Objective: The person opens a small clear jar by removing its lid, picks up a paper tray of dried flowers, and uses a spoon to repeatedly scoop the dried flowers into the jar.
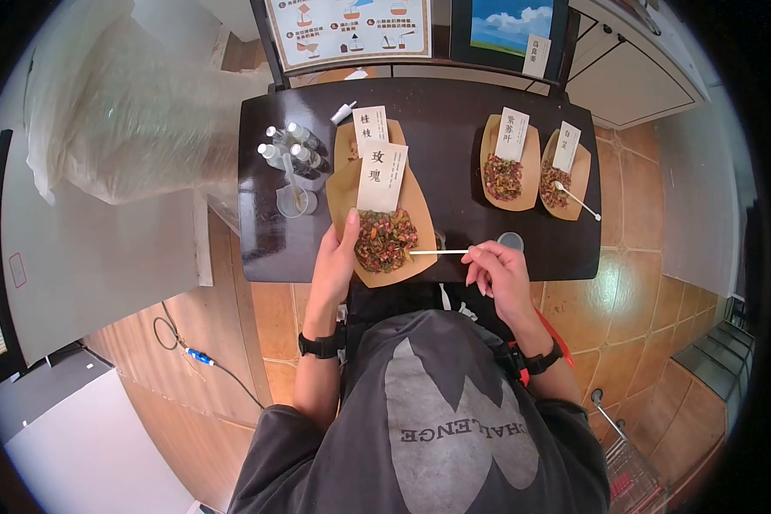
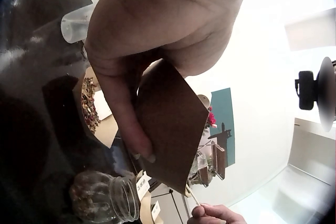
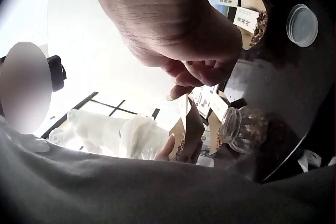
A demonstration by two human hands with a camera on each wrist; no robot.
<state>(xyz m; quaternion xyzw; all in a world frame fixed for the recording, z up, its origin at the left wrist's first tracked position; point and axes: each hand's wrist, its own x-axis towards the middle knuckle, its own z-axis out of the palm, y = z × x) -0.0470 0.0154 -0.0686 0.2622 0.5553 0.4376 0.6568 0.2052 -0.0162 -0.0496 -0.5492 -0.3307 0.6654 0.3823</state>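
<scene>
I see my left hand [image 1: 334,257] gripping the paper tray of dried flowers [image 1: 385,236] over the table [image 1: 454,128], while right-hand fingers [image 1: 480,254] pinch a wooden spoon [image 1: 439,252].

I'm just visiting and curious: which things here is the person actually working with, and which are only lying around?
In use:
left hand holding the paper tray of dried petals
right hand pinching a thin stick
small glass jar

Lying about:
two far trays
spray bottles
clear lid
dark table

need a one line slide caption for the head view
Left hand holds a paper tray of dried petals while right hand pinches a thin stick.
</scene>
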